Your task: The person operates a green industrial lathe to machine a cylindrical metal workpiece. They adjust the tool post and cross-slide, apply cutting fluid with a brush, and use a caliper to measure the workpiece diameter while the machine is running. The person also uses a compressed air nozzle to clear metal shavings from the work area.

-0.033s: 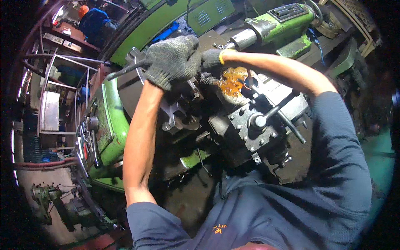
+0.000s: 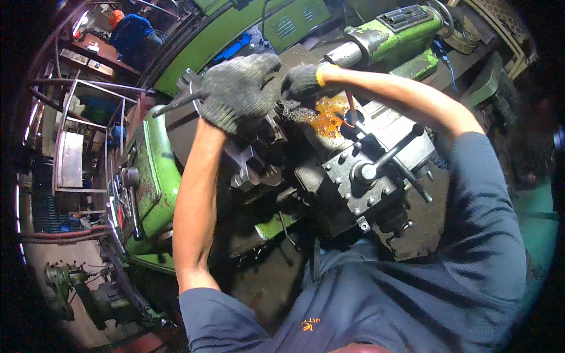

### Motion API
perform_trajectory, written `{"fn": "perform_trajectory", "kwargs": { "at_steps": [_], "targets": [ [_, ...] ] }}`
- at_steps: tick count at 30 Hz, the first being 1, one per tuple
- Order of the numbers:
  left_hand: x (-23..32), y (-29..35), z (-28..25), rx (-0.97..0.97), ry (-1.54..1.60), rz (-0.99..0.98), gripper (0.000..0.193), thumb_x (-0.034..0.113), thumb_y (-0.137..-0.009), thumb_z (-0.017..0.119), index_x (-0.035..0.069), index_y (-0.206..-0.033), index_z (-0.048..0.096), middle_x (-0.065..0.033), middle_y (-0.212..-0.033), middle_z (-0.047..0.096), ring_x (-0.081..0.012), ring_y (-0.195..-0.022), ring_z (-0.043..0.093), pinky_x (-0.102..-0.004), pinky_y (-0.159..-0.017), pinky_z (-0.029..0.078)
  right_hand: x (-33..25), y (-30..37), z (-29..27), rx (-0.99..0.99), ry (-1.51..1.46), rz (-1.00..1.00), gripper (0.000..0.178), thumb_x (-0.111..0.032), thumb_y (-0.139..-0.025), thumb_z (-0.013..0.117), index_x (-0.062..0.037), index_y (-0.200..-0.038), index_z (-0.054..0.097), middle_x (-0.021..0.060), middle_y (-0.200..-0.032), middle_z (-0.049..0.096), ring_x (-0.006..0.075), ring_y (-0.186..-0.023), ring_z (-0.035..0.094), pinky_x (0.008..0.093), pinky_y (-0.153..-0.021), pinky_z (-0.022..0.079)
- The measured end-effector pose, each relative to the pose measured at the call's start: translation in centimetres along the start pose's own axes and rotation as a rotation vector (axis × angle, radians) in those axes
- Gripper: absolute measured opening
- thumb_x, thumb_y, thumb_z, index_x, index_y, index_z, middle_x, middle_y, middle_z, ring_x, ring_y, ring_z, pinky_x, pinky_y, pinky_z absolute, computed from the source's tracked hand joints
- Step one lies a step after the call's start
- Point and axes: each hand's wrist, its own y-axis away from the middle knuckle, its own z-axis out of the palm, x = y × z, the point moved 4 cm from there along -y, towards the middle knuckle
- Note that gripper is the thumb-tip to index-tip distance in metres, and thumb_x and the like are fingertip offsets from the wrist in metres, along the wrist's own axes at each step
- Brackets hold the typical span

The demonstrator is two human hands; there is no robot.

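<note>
My left hand (image 2: pixel 241 91), in a grey knit glove, is over the lathe chuck (image 2: pixel 253 167), its fingers curled. A dark bar (image 2: pixel 176 106) sticks out of its little-finger side toward the left; the hand appears closed round it. Close by on the right, my right hand (image 2: pixel 302 81) wears a dark glove with a yellow cuff. Its fingers bend in toward the left hand, and their tips are hidden. Tangled metal chips (image 2: pixel 297 112) lie just below the right hand, beside orange-brown oily fluid (image 2: pixel 331 120) on the carriage.
A square tool post (image 2: pixel 359 176) with a long clamping lever (image 2: pixel 400 147) stands right of the chuck. Behind it is the green tailstock (image 2: pixel 406 29). The green headstock (image 2: pixel 159 170) carries several tools at left. A person in blue (image 2: pixel 130 35) is at the far left.
My right hand has shifted slightly to the right, so more of its glove shows. My left hand has moved slightly left and down, and the bar sits a little lower.
</note>
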Motion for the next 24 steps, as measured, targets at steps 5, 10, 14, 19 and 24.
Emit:
{"fn": "perform_trajectory", "kwargs": {
  "at_steps": [5,10,14,19,24],
  "targets": [
    [-5.4,8.0,-2.9,-0.241,-0.36,-0.464,0.022,0.021,-0.071,0.067,0.016,-0.09,0.077,-0.0097,-0.083,0.068,-0.0317,-0.078,0.067,-0.0461,-0.069,0.054,-2.9,19.1,-8.5,0.629,-0.156,0.425,0.028,-0.028,-0.095,0.064,-0.0052,-0.111,0.069,0.0116,-0.093,0.072,0.0218,-0.08,0.069,0.0354,-0.074,0.055],
    [-5.5,7.8,-3.4,-0.033,-0.251,-0.152,0.024,0.025,-0.07,0.063,0.019,-0.089,0.076,-0.0093,-0.08,0.068,-0.0306,-0.071,0.066,-0.0431,-0.064,0.052,-7.8,34.2,-0.1,0.546,-0.232,0.765,0.035,-0.036,-0.091,0.069,-0.0053,-0.108,0.069,0.0155,-0.088,0.071,0.0287,-0.076,0.068,0.0402,-0.069,0.053],
    [-4.8,6.8,-2.7,-0.018,-0.336,-0.099,0.014,0.031,-0.069,0.065,0.017,-0.074,0.067,-0.0082,-0.069,0.062,-0.0282,-0.062,0.063,-0.0433,-0.056,0.049,-12.9,39.0,12.3,0.331,-0.402,0.946,0.046,-0.046,-0.087,0.074,-0.0049,-0.107,0.069,0.0202,-0.086,0.07,0.0358,-0.075,0.069,0.0457,-0.068,0.052],
    [-3.9,7.3,-4.1,0.019,-0.347,-0.1,0.013,0.028,-0.071,0.065,0.017,-0.075,0.07,-0.0076,-0.066,0.061,-0.0271,-0.059,0.063,-0.0428,-0.053,0.048,-11.8,39.4,19.6,0.562,-0.632,1.201,0.033,-0.032,-0.09,0.074,-0.0004,-0.089,0.065,0.0128,-0.066,0.056,0.0194,-0.059,0.05,0.0405,-0.056,0.043],
    [-4.3,8.2,-3.4,0.027,-0.341,-0.126,0.018,0.029,-0.063,0.066,0.015,-0.075,0.07,-0.0106,-0.07,0.064,-0.0306,-0.062,0.063,-0.0423,-0.058,0.051,-10.1,40.9,13.2,0.823,-0.375,0.903,0.029,-0.025,-0.095,0.069,0.0004,-0.082,0.062,0.01,-0.064,0.053,0.0141,-0.061,0.047,0.0374,-0.056,0.042]
  ]
}}
